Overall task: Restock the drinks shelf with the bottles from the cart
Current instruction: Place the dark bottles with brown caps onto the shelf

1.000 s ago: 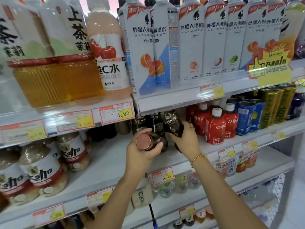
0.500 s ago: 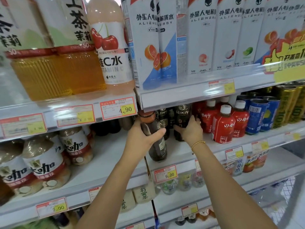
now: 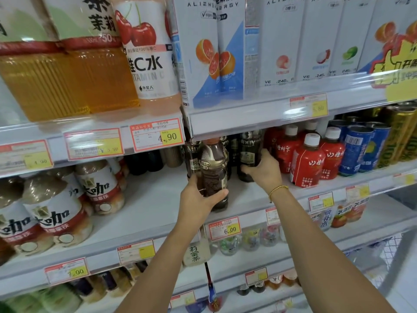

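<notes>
Upright since half a second ago, where it leaned: dark bottle (image 3: 213,172), base on the middle shelf (image 3: 155,204) near its front edge, my left hand (image 3: 198,199) wrapped around its lower body. Right hand (image 3: 261,169), fingers curled on a standing dark bottle (image 3: 248,154) farther back. Step, by my reckoning: placing; next, slide it back into the row, then let go.

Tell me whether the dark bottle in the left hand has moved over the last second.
Yes. The dark bottle in the left hand went from lying tipped, cap toward the camera, to upright, and deeper onto the shelf above the 6.00 price tag.
</notes>
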Action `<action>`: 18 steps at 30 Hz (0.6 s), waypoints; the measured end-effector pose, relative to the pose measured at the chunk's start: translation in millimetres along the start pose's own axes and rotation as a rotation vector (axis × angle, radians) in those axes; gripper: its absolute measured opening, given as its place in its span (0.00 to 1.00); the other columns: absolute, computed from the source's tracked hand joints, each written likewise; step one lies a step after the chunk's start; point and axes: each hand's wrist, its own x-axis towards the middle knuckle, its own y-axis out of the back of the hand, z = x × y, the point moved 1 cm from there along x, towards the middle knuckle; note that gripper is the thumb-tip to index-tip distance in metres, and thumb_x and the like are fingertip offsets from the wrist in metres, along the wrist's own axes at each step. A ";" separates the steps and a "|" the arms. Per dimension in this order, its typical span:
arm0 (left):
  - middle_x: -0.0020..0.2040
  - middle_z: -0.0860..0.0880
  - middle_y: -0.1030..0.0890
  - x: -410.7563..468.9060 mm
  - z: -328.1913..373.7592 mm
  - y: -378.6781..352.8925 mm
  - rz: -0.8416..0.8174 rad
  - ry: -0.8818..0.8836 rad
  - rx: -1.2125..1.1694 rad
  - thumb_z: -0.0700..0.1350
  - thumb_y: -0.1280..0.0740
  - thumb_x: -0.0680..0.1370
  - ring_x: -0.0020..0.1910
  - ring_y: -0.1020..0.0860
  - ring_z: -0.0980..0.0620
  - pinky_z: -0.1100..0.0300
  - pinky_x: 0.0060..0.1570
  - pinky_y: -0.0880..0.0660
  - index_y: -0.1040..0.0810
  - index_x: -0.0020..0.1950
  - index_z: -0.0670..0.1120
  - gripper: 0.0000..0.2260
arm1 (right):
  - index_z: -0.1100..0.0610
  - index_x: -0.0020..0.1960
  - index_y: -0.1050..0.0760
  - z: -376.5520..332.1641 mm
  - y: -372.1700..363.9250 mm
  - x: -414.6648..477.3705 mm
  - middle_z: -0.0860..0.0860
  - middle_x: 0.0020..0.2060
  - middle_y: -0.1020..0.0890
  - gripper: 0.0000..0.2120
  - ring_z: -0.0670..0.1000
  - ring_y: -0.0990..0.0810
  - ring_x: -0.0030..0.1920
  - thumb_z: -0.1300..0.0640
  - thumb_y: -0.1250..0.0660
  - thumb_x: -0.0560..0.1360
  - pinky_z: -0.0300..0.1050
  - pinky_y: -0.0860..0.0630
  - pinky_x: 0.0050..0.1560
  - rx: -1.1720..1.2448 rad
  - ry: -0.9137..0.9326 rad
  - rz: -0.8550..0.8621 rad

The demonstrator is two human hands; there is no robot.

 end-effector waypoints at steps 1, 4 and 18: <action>0.54 0.53 0.20 0.2 -1.2 0.1 -0.002 0.001 0.000 0.47 0.23 0.67 0.51 0.22 0.56 0.66 0.49 0.30 0.28 0.63 0.47 0.27 | 0.63 0.61 0.31 1.1 0.1 0.3 0.57 0.54 0.19 0.26 0.52 0.21 0.50 0.59 0.25 0.67 0.40 0.27 0.49 0.058 -0.007 -0.046; 0.55 0.53 0.19 0.8 -4.7 2.8 -0.029 0.013 -0.023 0.47 0.23 0.67 0.53 0.22 0.56 0.65 0.52 0.28 0.27 0.63 0.47 0.27 | 0.60 0.60 0.30 8.2 -0.3 4.2 0.56 0.55 0.20 0.24 0.54 0.21 0.54 0.62 0.26 0.68 0.49 0.24 0.58 0.214 -0.031 -0.111; 0.53 0.53 0.19 7.8 -14.7 21.0 -0.035 0.080 -0.065 0.44 0.23 0.67 0.54 0.21 0.55 0.59 0.56 0.26 0.24 0.57 0.51 0.21 | 0.71 0.63 0.29 5.4 3.6 20.4 0.64 0.59 0.24 0.21 0.39 0.24 0.42 0.77 0.35 0.71 0.20 0.29 0.37 0.357 0.017 -0.275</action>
